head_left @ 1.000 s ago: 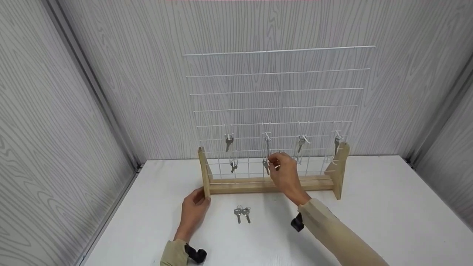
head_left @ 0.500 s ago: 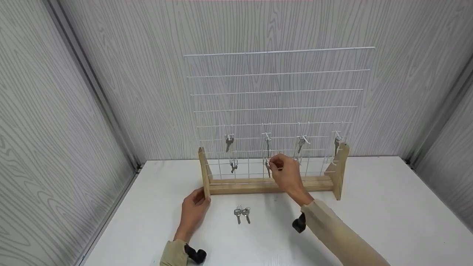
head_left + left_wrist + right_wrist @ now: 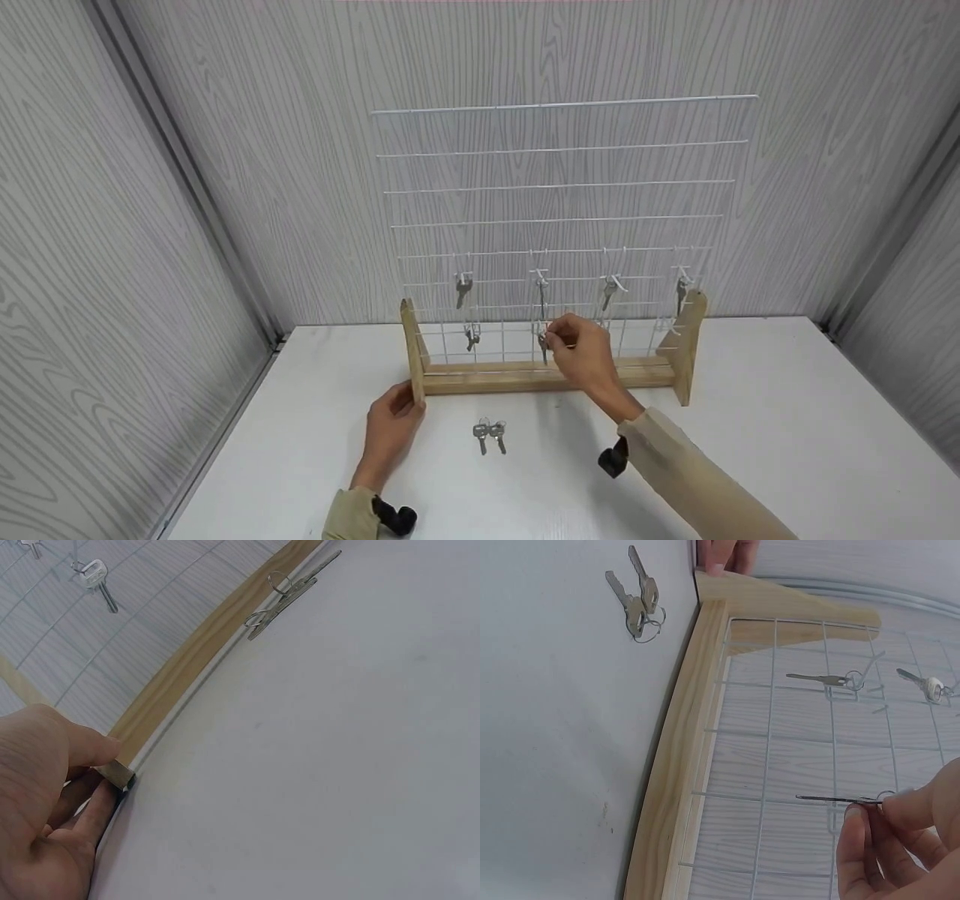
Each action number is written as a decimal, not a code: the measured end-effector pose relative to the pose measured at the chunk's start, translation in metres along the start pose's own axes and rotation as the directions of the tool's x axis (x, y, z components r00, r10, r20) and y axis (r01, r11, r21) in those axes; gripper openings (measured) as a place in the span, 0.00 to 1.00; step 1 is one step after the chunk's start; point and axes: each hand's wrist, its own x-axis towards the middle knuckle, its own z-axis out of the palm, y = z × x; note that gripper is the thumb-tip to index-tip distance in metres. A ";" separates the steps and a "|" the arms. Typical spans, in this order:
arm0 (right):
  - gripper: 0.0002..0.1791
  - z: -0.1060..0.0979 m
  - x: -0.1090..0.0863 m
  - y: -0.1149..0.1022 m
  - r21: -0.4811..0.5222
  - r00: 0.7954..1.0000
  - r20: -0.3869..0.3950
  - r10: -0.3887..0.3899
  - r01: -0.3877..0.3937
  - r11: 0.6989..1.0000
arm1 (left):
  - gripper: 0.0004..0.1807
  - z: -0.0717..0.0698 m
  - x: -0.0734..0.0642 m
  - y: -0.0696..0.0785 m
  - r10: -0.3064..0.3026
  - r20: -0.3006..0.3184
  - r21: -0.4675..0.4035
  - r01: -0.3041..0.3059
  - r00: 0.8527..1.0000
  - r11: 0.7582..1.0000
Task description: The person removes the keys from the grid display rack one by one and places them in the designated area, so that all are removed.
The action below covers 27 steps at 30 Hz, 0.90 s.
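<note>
A white wire grid rack on a wooden base stands at the back of the white table. My left hand grips the front end of the rack's left wooden foot, thumb on one side and fingers on the other. At the middle hook of the lower row, my right hand pinches a key by its ring end; seen edge-on in the right wrist view, its blade points away from the fingertips. I cannot tell if its ring sits on the hook. Two keys with rings lie on the table before the base.
Single keys hang from upper-row hooks, such as the left key and the right key. Another key hangs lower left. A bare lower hook is at the right. The right wooden foot reaches forward. Wood-patterned panels enclose the table.
My right hand has shifted slightly right and down, and the key in its fingertips sits a little lower at the middle hook. The left hand stays on the wooden foot.
</note>
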 end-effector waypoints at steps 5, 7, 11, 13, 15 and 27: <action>0.03 -0.002 -0.002 -0.001 -0.003 1.000 0.002 0.007 -0.007 1.000 | 0.27 -0.001 0.000 -0.001 -0.007 0.005 0.001 0.007 1.000 1.000; 0.04 -0.003 -0.002 -0.001 -0.005 1.000 0.002 0.000 0.000 1.000 | 0.27 -0.001 0.000 -0.001 -0.009 0.002 0.009 0.009 1.000 1.000; 0.04 -0.005 -0.003 -0.002 -0.006 1.000 0.006 -0.016 0.016 1.000 | 0.26 0.000 0.000 0.000 -0.002 -0.004 0.020 0.003 1.000 1.000; 0.04 -0.005 -0.003 -0.003 -0.012 1.000 0.007 -0.020 0.020 1.000 | 0.26 0.001 0.000 0.000 -0.002 -0.007 0.022 0.002 1.000 1.000; 0.04 -0.006 -0.004 -0.004 -0.021 1.000 0.009 -0.020 0.020 1.000 | 0.27 0.001 0.000 0.000 -0.008 -0.009 0.024 0.008 1.000 1.000; 0.03 -0.012 -0.006 -0.006 -0.026 0.999 0.008 -0.031 0.031 0.999 | 0.26 0.000 -0.001 0.001 0.004 -0.011 0.040 -0.003 1.000 0.999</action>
